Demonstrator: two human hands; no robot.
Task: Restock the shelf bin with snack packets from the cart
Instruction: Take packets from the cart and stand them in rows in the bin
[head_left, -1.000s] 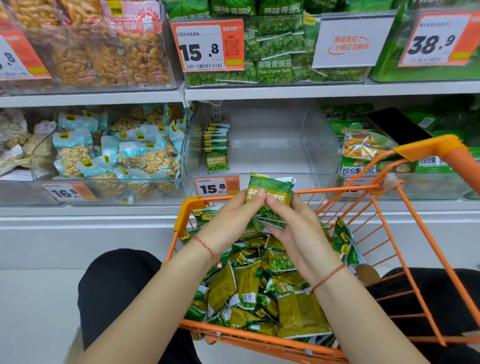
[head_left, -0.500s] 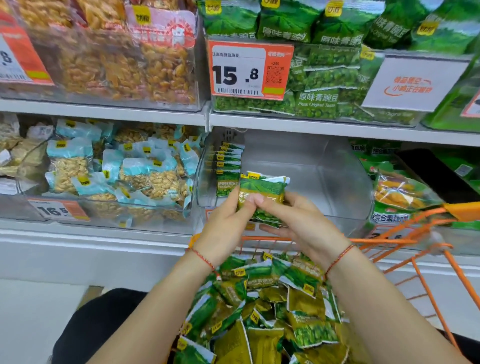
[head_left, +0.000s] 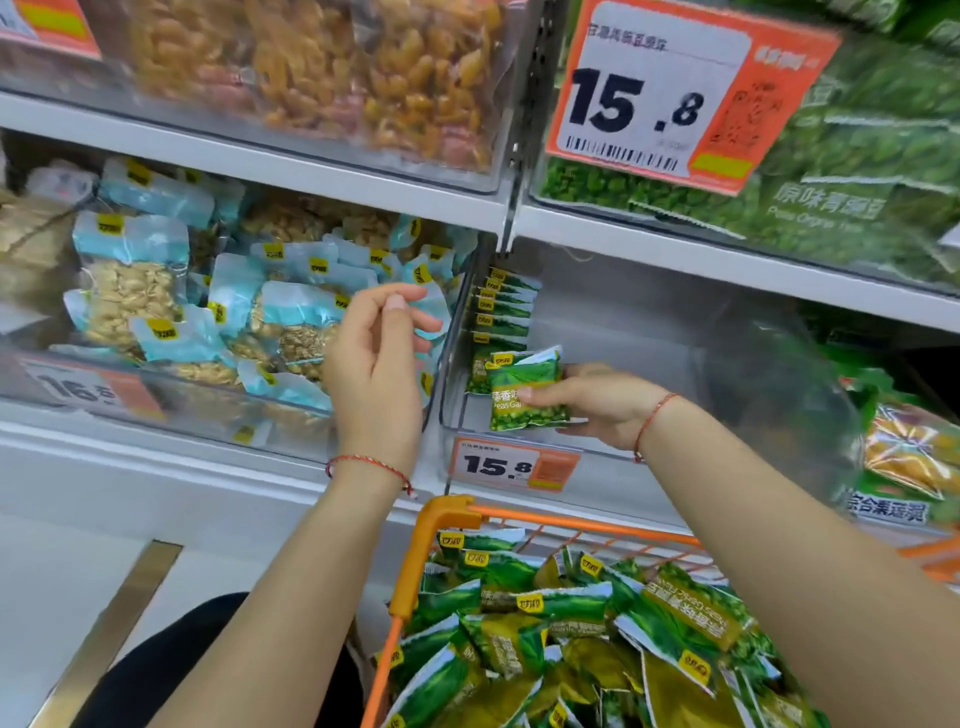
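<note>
Two hands held the green packet stack together half a second ago; now they have parted. Head view: the right hand (head_left: 597, 402) alone carries the stack of green pea packets (head_left: 527, 389), which has gone from above the cart's front rim into the clear shelf bin (head_left: 649, 332). The stack sits low at the bin's front left corner, just beside the row of green packets (head_left: 501, 317) already standing on edge along the bin's left wall. The camera has also closed in on the shelf: the bin and its 15.8 price tag (head_left: 511, 465) appear larger, and less of the cart shows.

Right hand: palm turned left, thumb across the front face of the stack, fingers curled behind it; clamped on the stack. Forearm runs from the lower right over the cart, with a red string bracelet at the wrist.

Left hand (head_left: 376, 364): raised in front of the neighbouring bin of blue-topped nut packets (head_left: 156, 291), back of the hand to the camera, fingers loosely bent, thumb near the fingertips, holding nothing. Red string bracelet at this wrist too.

Orange cart (head_left: 447, 512) stands below the bin, heaped with green snack packets (head_left: 571, 639).
</note>
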